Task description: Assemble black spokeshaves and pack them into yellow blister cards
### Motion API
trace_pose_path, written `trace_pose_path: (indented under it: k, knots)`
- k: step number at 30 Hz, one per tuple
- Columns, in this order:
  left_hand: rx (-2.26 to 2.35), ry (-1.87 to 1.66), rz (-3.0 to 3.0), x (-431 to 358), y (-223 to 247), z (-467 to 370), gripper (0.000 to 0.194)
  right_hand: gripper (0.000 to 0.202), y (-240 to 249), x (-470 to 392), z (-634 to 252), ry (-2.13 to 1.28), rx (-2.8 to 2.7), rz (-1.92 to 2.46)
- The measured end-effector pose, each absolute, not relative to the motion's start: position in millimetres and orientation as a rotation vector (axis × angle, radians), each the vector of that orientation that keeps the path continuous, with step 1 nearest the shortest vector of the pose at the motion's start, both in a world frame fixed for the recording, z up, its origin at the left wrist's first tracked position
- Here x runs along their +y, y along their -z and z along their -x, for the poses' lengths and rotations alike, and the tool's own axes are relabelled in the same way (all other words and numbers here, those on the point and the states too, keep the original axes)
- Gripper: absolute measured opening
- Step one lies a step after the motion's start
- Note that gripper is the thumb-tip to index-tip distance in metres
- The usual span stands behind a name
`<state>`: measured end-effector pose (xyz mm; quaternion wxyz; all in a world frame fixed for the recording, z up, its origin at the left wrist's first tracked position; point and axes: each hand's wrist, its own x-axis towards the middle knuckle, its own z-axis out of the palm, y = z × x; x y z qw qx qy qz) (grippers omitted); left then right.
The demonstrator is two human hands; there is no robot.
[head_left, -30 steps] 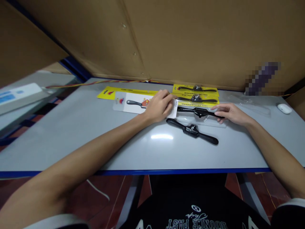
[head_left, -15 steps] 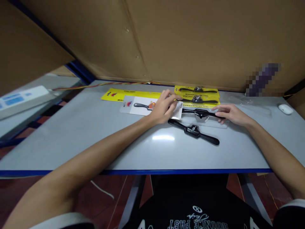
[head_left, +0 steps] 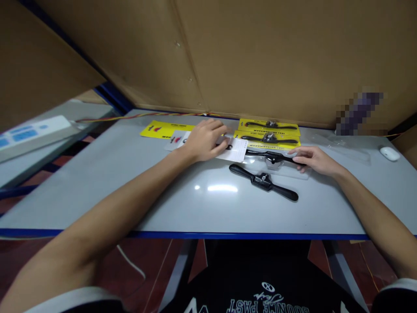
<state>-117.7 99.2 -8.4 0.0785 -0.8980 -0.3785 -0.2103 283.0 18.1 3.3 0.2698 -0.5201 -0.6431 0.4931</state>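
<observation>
My left hand (head_left: pixel 208 140) lies over a white printed card (head_left: pixel 239 150), its fingers bent and somewhat apart; I cannot make out whether it grips the card. My right hand (head_left: pixel 314 159) pinches the right handle of a black spokeshave (head_left: pixel 273 157), which is over clear plastic (head_left: pixel 291 172). Nearer the front, a second black spokeshave (head_left: pixel 263 181) lies slantwise on the grey table. Behind are two yellow packs, an upper one (head_left: pixel 244 126) and a lower one (head_left: pixel 239 135), each with a black spokeshave on it. A yellow card (head_left: pixel 154 129) lies behind my left forearm.
A white earphone case (head_left: pixel 389 153) lies at the far right, near clear plastic packaging (head_left: pixel 352 150). A white power strip (head_left: pixel 35 135) sits on the left side surface. Twisted red and yellow wires (head_left: pixel 146 114) run along the cardboard wall (head_left: pixel 260 56). The table's blue edge (head_left: pixel 202 235) faces me.
My left hand has moved left across the white card, uncovering more of its right end. My right hand stays at the spokeshave's right handle.
</observation>
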Motion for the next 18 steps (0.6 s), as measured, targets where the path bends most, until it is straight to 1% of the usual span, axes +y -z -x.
trace_pose_path:
  k: [5, 11, 18]
  knots:
    - [-1.102, 0.511, 2.708, 103, 8, 122, 0.043, 0.049, -5, 13, -280, -1.324, -1.713, 1.409]
    - [-1.083, 0.646, 2.735, 96, 16, 118, 0.044, 0.050, -4, 6, -278, -1.308, -1.693, 1.440]
    - [-0.954, 0.815, 2.798, 86, 23, 103, 0.039, 0.045, 0, 3, -276, -1.276, -1.694, 1.424]
